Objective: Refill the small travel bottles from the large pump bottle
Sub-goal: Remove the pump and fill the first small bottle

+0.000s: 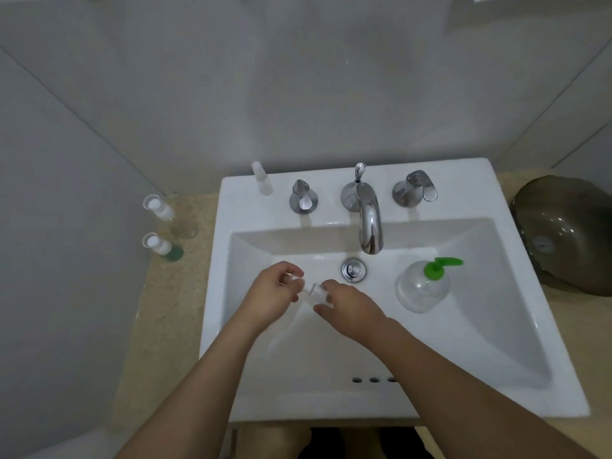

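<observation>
Small travel bottle (316,294): we see it over the sink basin, clear plastic, caught between both hands; its outline is blurred and mostly covered by fingers.
Right hand (351,309): we have thumb and fingers curled round the bottle's body, palm down.
Left hand (273,294): fingers curled at the bottle's left end, pinching something small and clear there; we cannot tell whether it is a cap or the neck.
Large pump bottle (422,286): we spot it standing inside the basin on the right, near the drain, clear dome body, green pump head with its spout pointing right; we cannot make out the liquid level.
Other travel bottles: we count two on the counter left of the sink, a clear one (169,217) behind and one with green liquid (164,248) in front, both white-topped; a third pale one (261,178) stands on the sink's back left corner, washed out against the wall.
Sink (496,376): white, square, with a chrome faucet (369,220) between two handles, drain (353,269) just beyond our hands.
Right edge: a dark shell-shaped dish (566,233), cut off by the frame.
Bottom edge: our forearms run out of view.
</observation>
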